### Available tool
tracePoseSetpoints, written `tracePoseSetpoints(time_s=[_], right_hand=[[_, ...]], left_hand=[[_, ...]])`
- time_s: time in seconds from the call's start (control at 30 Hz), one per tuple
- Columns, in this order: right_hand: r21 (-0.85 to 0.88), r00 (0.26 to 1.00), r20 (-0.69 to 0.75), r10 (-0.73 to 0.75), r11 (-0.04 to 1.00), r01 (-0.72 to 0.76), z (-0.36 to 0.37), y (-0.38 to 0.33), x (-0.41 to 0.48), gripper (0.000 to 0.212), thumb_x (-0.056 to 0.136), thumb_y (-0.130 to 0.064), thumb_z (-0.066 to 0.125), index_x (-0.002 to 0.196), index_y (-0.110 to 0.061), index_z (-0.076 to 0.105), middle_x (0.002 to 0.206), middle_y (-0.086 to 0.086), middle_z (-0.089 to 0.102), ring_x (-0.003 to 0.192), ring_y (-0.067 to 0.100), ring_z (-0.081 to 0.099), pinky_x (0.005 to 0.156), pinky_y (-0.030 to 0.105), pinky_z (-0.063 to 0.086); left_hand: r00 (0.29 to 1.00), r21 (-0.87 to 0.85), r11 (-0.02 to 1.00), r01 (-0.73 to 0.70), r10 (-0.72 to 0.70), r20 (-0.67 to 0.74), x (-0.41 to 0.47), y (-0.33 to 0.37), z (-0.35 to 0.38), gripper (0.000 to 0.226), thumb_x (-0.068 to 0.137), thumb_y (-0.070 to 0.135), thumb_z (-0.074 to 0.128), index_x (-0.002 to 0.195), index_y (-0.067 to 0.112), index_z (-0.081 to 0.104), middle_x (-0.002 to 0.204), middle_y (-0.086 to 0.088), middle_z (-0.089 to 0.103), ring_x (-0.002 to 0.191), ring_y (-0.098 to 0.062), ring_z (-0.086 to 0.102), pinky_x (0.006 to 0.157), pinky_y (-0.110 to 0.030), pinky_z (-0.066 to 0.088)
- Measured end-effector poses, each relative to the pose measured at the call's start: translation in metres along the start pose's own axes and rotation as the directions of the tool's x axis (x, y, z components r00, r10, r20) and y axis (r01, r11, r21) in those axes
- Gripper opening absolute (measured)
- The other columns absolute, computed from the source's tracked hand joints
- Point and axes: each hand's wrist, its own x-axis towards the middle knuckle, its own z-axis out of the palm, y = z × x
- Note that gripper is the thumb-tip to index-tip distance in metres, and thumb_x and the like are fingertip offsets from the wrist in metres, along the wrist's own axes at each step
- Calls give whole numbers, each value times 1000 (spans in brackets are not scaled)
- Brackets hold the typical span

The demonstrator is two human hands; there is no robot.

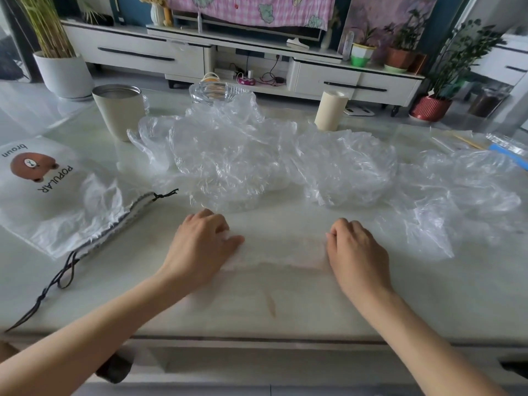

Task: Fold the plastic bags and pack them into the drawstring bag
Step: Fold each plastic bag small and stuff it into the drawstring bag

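A flattened clear plastic bag (274,247) lies as a strip on the table between my hands. My left hand (201,242) holds its left end with curled fingers. My right hand (354,251) holds its right end the same way. Behind them lies a crumpled clear plastic bag (228,155), a second one (345,170) beside it, and a third (463,201) at the right. The white drawstring bag (54,195) with a brown bear print lies flat at the left, its black cord (57,281) trailing toward the table's front edge.
A beige cup (120,110), a glass dish (213,91) and a cream cylinder (331,110) stand at the back of the pale table (271,310). A blue packet (510,154) sits far right. Beyond are a TV cabinet and potted plants.
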Motion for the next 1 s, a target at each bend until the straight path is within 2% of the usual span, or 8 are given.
tracePoseSetpoints(time_s=[0.1, 0.23, 0.37, 0.5, 0.6, 0.77, 0.87, 1.0], right_hand=[[423, 983, 156, 97, 893, -155, -14, 4, 8, 10, 90, -13, 55, 99, -10, 59, 96, 3, 59, 91, 22, 57, 69, 22, 40], [874, 877, 440, -191, 317, -369, -59, -22, 4, 36, 77, -30, 74, 109, -23, 58, 107, -5, 64, 101, 7, 59, 86, 11, 46], [801, 618, 598, -511, 406, -439, -63, -43, -12, 40, 77, -17, 76, 112, -16, 59, 103, -2, 67, 96, 9, 63, 85, 22, 50], [792, 711, 604, -360, 372, -484, -57, -44, -11, 11, 79, -6, 70, 77, -11, 60, 66, -7, 58, 60, 2, 53, 60, 15, 46], [786, 737, 618, -272, 247, -567, -52, -41, -11, 15, 80, -6, 69, 72, -11, 57, 61, -7, 55, 53, 2, 52, 55, 14, 45], [781, 755, 622, -210, 87, -619, -48, -45, -15, 19, 81, -12, 67, 70, -12, 52, 79, 7, 58, 75, 15, 57, 74, 27, 49], [800, 777, 593, -211, 52, -597, -51, -49, -17, 9, 82, -11, 66, 74, -14, 62, 85, 11, 61, 82, 22, 58, 83, 36, 47], [796, 762, 595, -256, 58, -603, -56, -49, -17, 19, 85, -6, 61, 103, -1, 66, 95, 16, 63, 88, 27, 57, 86, 41, 45]], left_hand=[[957, -576, 776, 256, -122, 262, 4, 18, -21, 28, 73, 24, 75, 59, 15, 53, 54, 9, 59, 50, -7, 52, 50, -14, 39], [836, -626, 715, 312, 106, 538, -8, 39, -45, 22, 66, 21, 72, 50, 21, 56, 58, 1, 65, 56, -14, 63, 47, -19, 47], [769, -507, 810, 295, 114, 629, -17, 43, -46, 23, 67, 20, 73, 66, 12, 52, 49, 2, 58, 41, -9, 54, 40, -18, 42], [906, -444, 878, 176, 32, 422, -5, 32, -49, 21, 73, 14, 76, 73, 9, 55, 53, 1, 63, 37, -11, 50, 36, -16, 35], [982, -645, 741, 188, -120, 149, 4, 24, -51, 24, 73, 22, 76, 83, 11, 57, 63, 2, 68, 46, -8, 56, 41, -16, 42], [844, -665, 607, 434, -17, 536, -24, 36, -30, 47, 74, 34, 76, 97, -3, 60, 90, -13, 69, 78, -16, 69, 73, -30, 58], [890, -650, 666, 366, -48, 453, -33, 43, -19, 11, 88, 14, 61, 88, 6, 68, 75, -4, 73, 63, -12, 66, 63, -24, 57], [874, -636, 676, 372, -24, 486, -31, 48, -23, 12, 89, 11, 59, 81, 12, 67, 65, 2, 69, 52, -8, 59, 51, -19, 51]])
